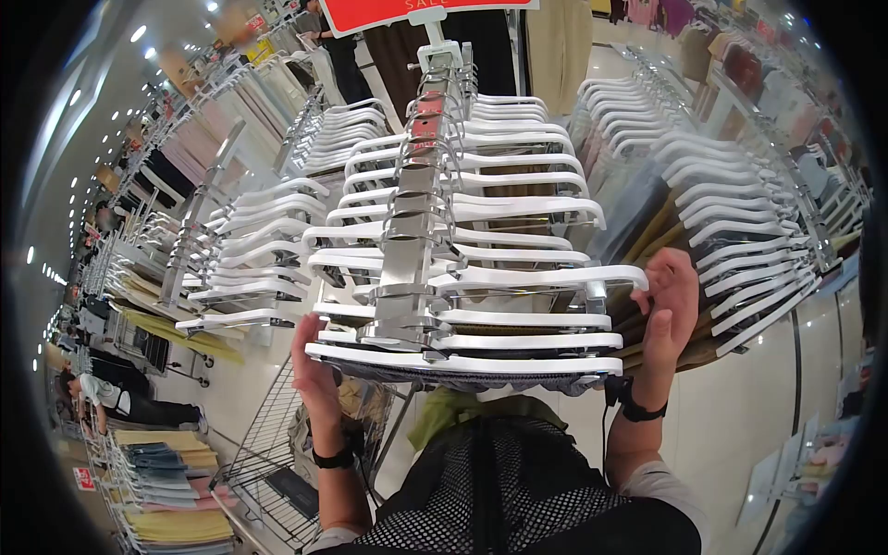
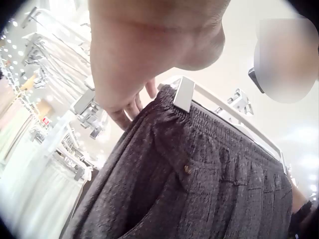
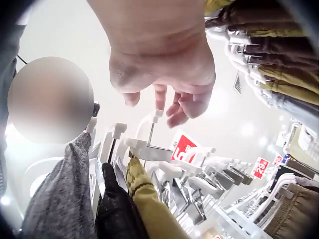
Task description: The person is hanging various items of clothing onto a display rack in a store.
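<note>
Flanking a shiny metal rail [image 1: 407, 222], the left hand [image 1: 315, 375], fingers fairly straight, is beside a dark grey elastic-waisted garment [image 2: 224, 169]; the right hand [image 1: 672, 305], loosely bent, is at a jutting white plastic hanger [image 1: 541, 277], contact unclear. Pale clips [image 2: 184, 94] hold the waistband, presumably keeping it spread.
</note>
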Available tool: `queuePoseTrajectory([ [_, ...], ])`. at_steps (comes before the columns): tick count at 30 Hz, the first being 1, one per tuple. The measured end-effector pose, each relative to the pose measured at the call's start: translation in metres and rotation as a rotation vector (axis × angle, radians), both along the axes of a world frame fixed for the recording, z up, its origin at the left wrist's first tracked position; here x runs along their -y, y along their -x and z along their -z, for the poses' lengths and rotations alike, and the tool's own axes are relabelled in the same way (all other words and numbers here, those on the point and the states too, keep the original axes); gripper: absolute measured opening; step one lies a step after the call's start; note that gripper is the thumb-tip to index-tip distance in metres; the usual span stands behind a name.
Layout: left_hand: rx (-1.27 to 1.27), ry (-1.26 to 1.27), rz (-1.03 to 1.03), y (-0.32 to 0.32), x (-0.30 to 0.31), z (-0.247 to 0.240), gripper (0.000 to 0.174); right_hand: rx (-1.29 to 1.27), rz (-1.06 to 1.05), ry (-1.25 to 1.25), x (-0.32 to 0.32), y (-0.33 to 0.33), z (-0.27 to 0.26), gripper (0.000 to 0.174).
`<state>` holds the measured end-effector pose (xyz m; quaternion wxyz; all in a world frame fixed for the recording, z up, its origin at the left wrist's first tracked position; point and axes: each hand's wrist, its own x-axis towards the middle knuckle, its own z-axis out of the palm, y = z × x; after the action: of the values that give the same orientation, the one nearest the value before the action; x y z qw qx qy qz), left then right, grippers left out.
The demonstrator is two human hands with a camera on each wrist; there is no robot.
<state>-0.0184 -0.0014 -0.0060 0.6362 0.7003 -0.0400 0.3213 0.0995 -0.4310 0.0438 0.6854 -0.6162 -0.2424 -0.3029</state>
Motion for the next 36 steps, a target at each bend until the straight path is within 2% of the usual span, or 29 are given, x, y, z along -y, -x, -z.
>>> queuePoseTrajectory([
  [1, -0.09, -0.068, -0.021, -0.001, 0.002, -0.005, 0.102, -0.002, -0.002, -0.007, 0.003, -0.002, -0.001, 0.062],
  [2, -0.18, -0.135, -0.041, -0.002, 0.003, -0.008, 0.108, -0.084, -0.094, 0.109, 0.007, -0.003, -0.001, 0.06],
  [3, -0.182, -0.141, -0.041, -0.003, 0.001, -0.008, 0.108, -0.166, -0.186, 0.226, 0.009, -0.005, -0.001, 0.058],
  [4, -0.178, -0.172, -0.042, -0.002, -0.001, -0.006, 0.112, -0.146, -0.188, 0.215, 0.003, -0.004, -0.003, 0.05],
  [6, -0.144, -0.191, -0.08, -0.008, 0.001, -0.007, 0.118, -0.149, -0.218, 0.204, 0.001, -0.007, 0.0, 0.047],
  [7, -0.101, -0.157, -0.127, -0.014, 0.011, -0.012, 0.115, -0.15, -0.25, 0.196, 0.0, -0.008, 0.0, 0.044],
  [9, -0.147, -0.182, -0.05, -0.016, -0.002, -0.008, 0.106, -0.134, -0.24, 0.143, -0.006, -0.009, 0.0, 0.043],
  [13, -0.149, -0.23, -0.053, -0.026, -0.005, -0.008, 0.097, -0.167, -0.192, 0.001, -0.012, -0.009, -0.005, 0.048],
  [15, -0.145, -0.159, -0.005, -0.028, -0.006, -0.005, 0.088, -0.164, -0.108, -0.075, -0.012, -0.009, -0.009, 0.053],
  [17, -0.135, -0.129, 0.016, -0.03, -0.006, -0.002, 0.088, -0.139, -0.05, -0.136, -0.005, -0.014, -0.01, 0.06],
  [21, -0.164, -0.114, 0.021, -0.03, -0.009, -0.001, 0.087, -0.071, 0.074, -0.151, 0.003, -0.023, -0.005, 0.06],
  [22, -0.192, -0.046, 0.007, -0.029, -0.005, -0.002, 0.073, -0.048, 0.074, -0.164, 0.005, -0.027, 0.001, 0.057],
  [23, -0.196, -0.048, 0.003, -0.029, -0.001, -0.005, 0.073, -0.025, 0.073, -0.178, 0.01, -0.031, 0.009, 0.054],
  [25, -0.294, -0.074, -0.083, -0.027, 0.002, -0.009, 0.057, -0.037, 0.018, -0.222, 0.015, -0.035, 0.018, 0.053],
  [26, -0.303, 0.002, -0.031, -0.025, 0.002, -0.01, 0.048, -0.045, -0.031, -0.262, 0.018, -0.036, 0.023, 0.052],
  [30, -0.198, -0.054, -0.014, -0.031, -0.001, 0.004, 0.052, -0.077, -0.094, -0.298, 0.031, -0.036, 0.048, 0.053],
  [33, -0.243, -0.096, -0.056, -0.033, 0.004, 0.001, 0.053, -0.09, -0.045, -0.301, 0.039, -0.03, 0.074, 0.053],
  [34, -0.179, -0.077, -0.072, -0.036, 0.015, -0.002, 0.045, -0.122, -0.096, -0.316, 0.042, -0.026, 0.081, 0.053],
  [36, -0.192, -0.13, -0.079, -0.041, 0.012, 0.006, 0.047, -0.142, -0.094, -0.333, 0.042, -0.024, 0.093, 0.054],
])
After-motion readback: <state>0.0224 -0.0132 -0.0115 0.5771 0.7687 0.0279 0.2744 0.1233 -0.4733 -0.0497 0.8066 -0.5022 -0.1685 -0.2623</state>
